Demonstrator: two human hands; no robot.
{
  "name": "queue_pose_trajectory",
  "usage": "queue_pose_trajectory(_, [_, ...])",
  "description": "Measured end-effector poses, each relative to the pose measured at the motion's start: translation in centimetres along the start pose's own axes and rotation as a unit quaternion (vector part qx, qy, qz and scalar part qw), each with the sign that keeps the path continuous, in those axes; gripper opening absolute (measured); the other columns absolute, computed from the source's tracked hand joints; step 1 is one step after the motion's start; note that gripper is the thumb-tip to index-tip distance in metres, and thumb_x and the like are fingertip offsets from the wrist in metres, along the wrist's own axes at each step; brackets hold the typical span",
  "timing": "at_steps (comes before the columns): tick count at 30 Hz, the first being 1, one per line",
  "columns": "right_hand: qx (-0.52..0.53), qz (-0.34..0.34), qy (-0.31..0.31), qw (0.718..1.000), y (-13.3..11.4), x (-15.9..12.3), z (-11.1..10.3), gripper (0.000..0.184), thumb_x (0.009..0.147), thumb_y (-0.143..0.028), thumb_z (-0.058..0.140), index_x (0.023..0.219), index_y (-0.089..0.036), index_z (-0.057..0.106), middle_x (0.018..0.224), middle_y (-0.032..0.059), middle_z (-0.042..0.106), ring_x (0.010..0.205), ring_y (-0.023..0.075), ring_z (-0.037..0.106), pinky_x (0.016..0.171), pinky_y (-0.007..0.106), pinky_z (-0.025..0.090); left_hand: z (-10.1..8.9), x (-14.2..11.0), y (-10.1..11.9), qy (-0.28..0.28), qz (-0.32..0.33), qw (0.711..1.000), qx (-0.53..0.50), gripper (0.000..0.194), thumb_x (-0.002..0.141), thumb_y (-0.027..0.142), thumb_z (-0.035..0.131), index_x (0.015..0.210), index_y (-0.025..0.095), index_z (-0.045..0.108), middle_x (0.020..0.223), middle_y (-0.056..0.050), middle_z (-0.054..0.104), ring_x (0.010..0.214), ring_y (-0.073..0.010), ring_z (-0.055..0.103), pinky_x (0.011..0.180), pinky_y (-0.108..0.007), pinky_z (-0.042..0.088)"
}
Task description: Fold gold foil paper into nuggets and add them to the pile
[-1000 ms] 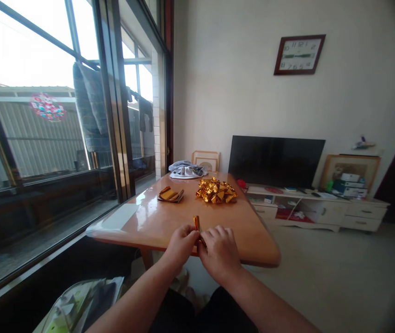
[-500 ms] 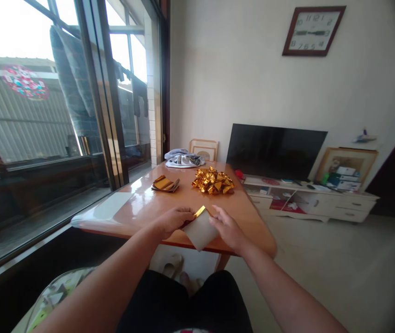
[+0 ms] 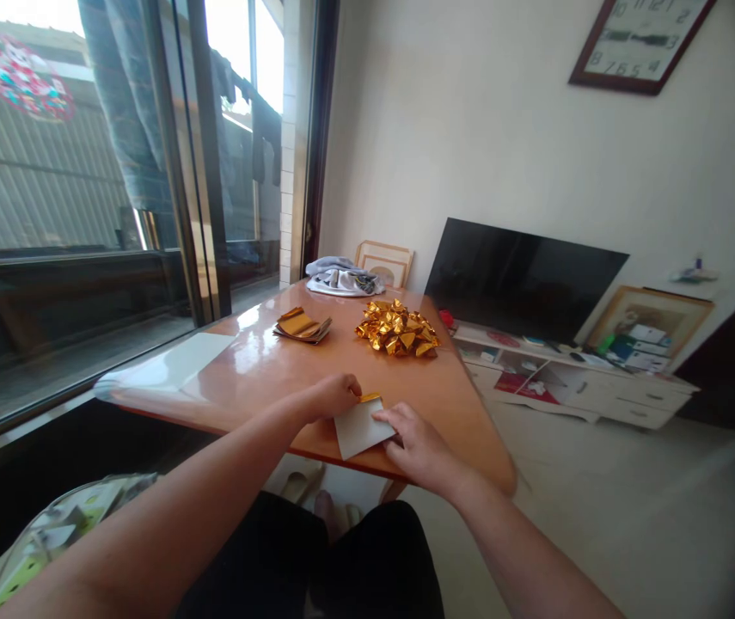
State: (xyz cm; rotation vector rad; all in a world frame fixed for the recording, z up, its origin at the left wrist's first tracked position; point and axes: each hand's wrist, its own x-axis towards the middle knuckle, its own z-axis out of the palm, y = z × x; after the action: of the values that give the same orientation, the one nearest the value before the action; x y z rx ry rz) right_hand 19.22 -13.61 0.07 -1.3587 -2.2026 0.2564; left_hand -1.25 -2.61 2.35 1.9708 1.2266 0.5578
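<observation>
1. While the left hand (image 3: 336, 396) pinches the gold-edged top of a pale sheet (image 3: 359, 430), the right hand (image 3: 417, 442) grips its right side.
2. I see the sheet over the near edge of the tabletop (image 3: 251, 384) (whether it touches, I can't tell).
3. Beyond it lie a gold paper stack (image 3: 303, 325) and, rightward, a heap of shiny gold folds (image 3: 399, 330).
</observation>
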Motion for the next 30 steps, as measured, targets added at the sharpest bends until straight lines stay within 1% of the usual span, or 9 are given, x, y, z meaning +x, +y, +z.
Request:
queue_pose_trajectory(3, [-0.078, -0.020, 0.007, 0.997, -0.2, 0.3, -0.7, 0.041, 0.084, -0.011, 0.059, 0.118, -0.029, 0.070, 0.108, 0.0057, 0.060, 0.103, 0.0211, 0.056, 0.091, 0.033, 0.045, 0.0, 0.3, -0.1, 0.004, 0.013, 1.000, 0.016, 0.024, 0.062, 0.018, 0.061, 0.083, 0.018, 0.073, 0.077, -0.004, 0.070, 0.071, -0.0186, 0.058, 0.058, -0.025, 0.038])
queue_pose_trajectory(7, [-0.129, -0.054, 0.005, 0.990, -0.3, 1.0, -1.3, 0.027, 0.087, -0.016, 0.062, 0.106, -0.029, 0.076, 0.118, 0.0060, 0.062, 0.108, 0.0226, 0.053, 0.094, 0.036, 0.042, 0.2, 0.6, -0.5, 0.007, 0.033, 0.999, 0.030, 0.023, 0.062, 0.015, 0.060, 0.082, 0.018, 0.072, 0.077, -0.003, 0.071, 0.069, -0.0181, 0.059, 0.060, -0.025, 0.039])
queue_pose_trajectory(12, [-0.109, -0.056, -0.056, 0.991, 0.2, 2.0, -1.8, 0.022, 0.092, -0.021, 0.057, 0.100, -0.028, 0.076, 0.097, 0.0020, 0.071, 0.095, 0.0190, 0.057, 0.090, 0.033, 0.042, 0.5, 1.0, -1.0, 0.027, 0.064, 0.996, 0.049, 0.018, 0.065, 0.015, 0.061, 0.078, 0.018, 0.073, 0.079, -0.004, 0.072, 0.073, -0.0194, 0.061, 0.065, -0.026, 0.042])
queue_pose_trajectory(17, [-0.104, -0.048, -0.070, 0.991, 0.4, 2.8, -1.9, 0.023, 0.089, -0.019, 0.056, 0.091, -0.028, 0.077, 0.092, 0.0015, 0.072, 0.089, 0.0179, 0.059, 0.086, 0.031, 0.041, 0.0, 0.6, -2.2, 0.102, 0.084, 0.990, 0.056, 0.024, 0.077, 0.018, 0.055, 0.096, 0.018, 0.071, 0.098, -0.007, 0.072, 0.090, -0.0217, 0.063, 0.079, -0.028, 0.046])
queue_pose_trajectory(20, [-0.093, -0.048, -0.074, 0.992, 0.6, 3.2, -2.0, 0.023, 0.087, -0.018, 0.056, 0.087, -0.028, 0.077, 0.089, 0.0007, 0.073, 0.086, 0.0178, 0.060, 0.083, 0.030, 0.041, -0.5, -0.6, -2.9, 0.145, 0.088, 0.984, 0.060, 0.023, 0.085, 0.021, 0.050, 0.101, 0.018, 0.066, 0.101, -0.007, 0.070, 0.095, -0.0215, 0.062, 0.083, -0.029, 0.046])
queue_pose_trajectory(22, [-0.084, -0.046, -0.077, 0.992, 0.7, 3.5, -2.1, 0.023, 0.085, -0.017, 0.056, 0.085, -0.028, 0.077, 0.087, -0.0001, 0.073, 0.084, 0.0177, 0.061, 0.082, 0.030, 0.041, -0.7, -1.7, -3.0, 0.159, 0.097, 0.980, 0.064, 0.021, 0.089, 0.023, 0.048, 0.102, 0.020, 0.064, 0.101, -0.006, 0.070, 0.095, -0.0210, 0.061, 0.083, -0.029, 0.045])
queue_pose_trajectory(25, [-0.069, -0.036, -0.084, 0.993, 1.0, 3.8, -2.3, 0.023, 0.082, -0.015, 0.057, 0.084, -0.028, 0.076, 0.087, -0.0006, 0.074, 0.083, 0.0173, 0.062, 0.081, 0.029, 0.041, -0.6, -3.3, -2.7, 0.142, 0.156, 0.973, 0.098, 0.022, 0.095, 0.027, 0.045, 0.099, 0.021, 0.066, 0.100, -0.005, 0.069, 0.094, -0.0208, 0.060, 0.084, -0.030, 0.044])
queue_pose_trajectory(27, [-0.060, -0.026, -0.090, 0.994, 1.0, 4.1, -2.4, 0.023, 0.081, -0.015, 0.057, 0.084, -0.027, 0.076, 0.087, -0.0004, 0.074, 0.082, 0.0173, 0.062, 0.080, 0.028, 0.041, -0.5, -4.0, -2.3, 0.121, 0.168, 0.970, 0.131, 0.024, 0.098, 0.029, 0.043, 0.100, 0.022, 0.066, 0.096, -0.005, 0.069, 0.092, -0.0210, 0.059, 0.084, -0.031, 0.043])
queue_pose_trajectory(30, [-0.048, -0.017, -0.109, 0.993, 0.9, 4.5, -2.6, 0.020, 0.081, -0.019, 0.058, 0.083, -0.026, 0.076, 0.085, 0.0002, 0.074, 0.080, 0.0176, 0.062, 0.078, 0.028, 0.041, -0.5, -4.6, -1.9, 0.105, 0.168, 0.966, 0.168, 0.029, 0.102, 0.033, 0.038, 0.106, 0.023, 0.065, 0.098, -0.004, 0.069, 0.094, -0.0217, 0.058, 0.087, -0.033, 0.042])
